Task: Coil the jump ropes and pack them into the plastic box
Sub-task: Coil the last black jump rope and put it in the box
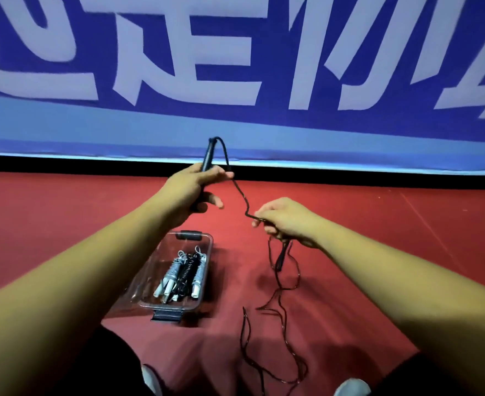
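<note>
Over the red floor, just past the clear plastic box, both hands are up w/ one black jump rope strung btwn them. L hand is wrapped round a black handle, which points up and away; thumb and one finger stick out toward the cord. From the handle's top the rope arcs over, drops past the L fingertips and runs down-right to the R hand. R hand pinches it btwn thumb and fingers, other fingers curled in. Below the R hand I see the second handle dangling tip-down w/ loops of cord around it; can't tell if it touches the floor. Rest of the cord trails in loose wavy lines on the floor toward my feet. The box sits on the floor under and btwn the forearms, open-topped, w/ a dark latch at the near end and another at the far end. Inside are three coiled ropes side by side: two white ones flanking a black one. Behind is a blue banner w/ big white characters. Pale shoe tips show at the bottom edge.
</note>
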`<control>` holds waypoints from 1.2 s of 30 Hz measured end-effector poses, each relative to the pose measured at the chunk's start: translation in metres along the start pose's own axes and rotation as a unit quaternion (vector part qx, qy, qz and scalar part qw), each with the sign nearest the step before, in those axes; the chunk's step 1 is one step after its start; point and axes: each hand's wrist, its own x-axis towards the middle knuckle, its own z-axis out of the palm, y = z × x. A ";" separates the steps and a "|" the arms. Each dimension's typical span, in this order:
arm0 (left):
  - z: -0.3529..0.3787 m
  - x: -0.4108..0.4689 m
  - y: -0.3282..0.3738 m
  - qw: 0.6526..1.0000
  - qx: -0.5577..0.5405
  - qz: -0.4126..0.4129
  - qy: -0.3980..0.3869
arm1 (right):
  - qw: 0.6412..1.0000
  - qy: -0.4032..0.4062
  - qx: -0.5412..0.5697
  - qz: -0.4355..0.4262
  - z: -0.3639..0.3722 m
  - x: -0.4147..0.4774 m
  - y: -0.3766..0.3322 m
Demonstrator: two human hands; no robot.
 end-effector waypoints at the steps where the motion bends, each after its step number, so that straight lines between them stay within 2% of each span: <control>1: 0.003 -0.006 -0.001 0.999 0.023 -0.009 -0.038 | 1.000 0.019 0.001 -0.010 0.001 -0.002 -0.011; 3: 0.008 -0.014 -0.002 0.991 0.086 -0.038 -0.100 | 0.999 0.030 0.039 -0.021 0.001 -0.005 -0.026; 5: 0.016 -0.018 -0.007 0.977 0.139 -0.064 -0.151 | 0.991 0.022 0.129 -0.028 -0.004 -0.010 -0.034; 8: 0.029 -0.019 -0.011 0.968 0.146 -0.067 -0.195 | 0.974 0.012 0.211 -0.083 -0.015 -0.016 -0.033; 11: 0.028 -0.006 -0.009 0.991 0.040 -0.030 -0.122 | 0.976 0.004 0.195 -0.102 -0.027 -0.012 -0.025; 13: 0.022 0.008 -0.006 0.996 -0.055 -0.012 -0.066 | 0.985 0.000 0.145 -0.096 -0.032 -0.005 -0.018; 15: 0.014 0.022 -0.005 0.991 -0.134 -0.008 -0.002 | 0.994 -0.026 0.088 -0.062 -0.034 0.005 -0.004; 18: -0.006 0.041 -0.004 0.968 -0.230 -0.018 0.095 | 0.993 -0.107 -0.033 0.024 -0.037 0.014 0.026; 19: -0.014 0.046 -0.006 0.970 -0.211 -0.015 0.122 | 0.991 -0.116 -0.056 0.044 -0.037 0.016 0.035; 20: -0.021 0.052 -0.008 0.978 -0.148 -0.015 0.146 | 0.991 -0.105 -0.059 0.049 -0.040 0.019 0.039; 22: -0.031 0.058 -0.015 0.980 0.094 -0.032 0.175 | 0.997 -0.049 -0.055 0.021 -0.047 0.026 0.039; 24: -0.032 0.063 -0.022 0.928 0.324 -0.047 0.179 | 0.997 -0.008 -0.077 -0.014 -0.049 0.029 0.026; 25: -0.028 0.064 -0.023 0.913 0.369 -0.032 0.173 | 0.996 0.000 -0.087 -0.029 -0.048 0.030 0.019; 26: -0.020 0.064 -0.021 0.919 0.364 -0.008 0.152 | 0.995 0.003 -0.091 -0.044 -0.046 0.031 0.013; 29: 0.011 0.056 -0.013 0.981 0.191 0.026 0.006 | 0.993 0.005 -0.076 -0.088 -0.039 0.033 -0.001; 30: 0.020 0.052 -0.011 0.986 0.154 0.021 -0.053 | 0.993 0.010 -0.064 -0.103 -0.038 0.035 -0.005; 32: 0.029 0.048 -0.012 0.978 0.166 0.025 -0.122 | 0.992 0.011 -0.025 -0.119 -0.039 0.037 -0.013; 34: 0.028 0.052 -0.016 0.972 0.205 0.032 -0.112 | 0.993 -0.009 0.023 -0.114 -0.043 0.040 -0.015; 36: 0.023 0.060 -0.015 0.983 0.170 0.015 -0.067 | 0.994 -0.031 0.017 -0.101 -0.048 0.043 -0.010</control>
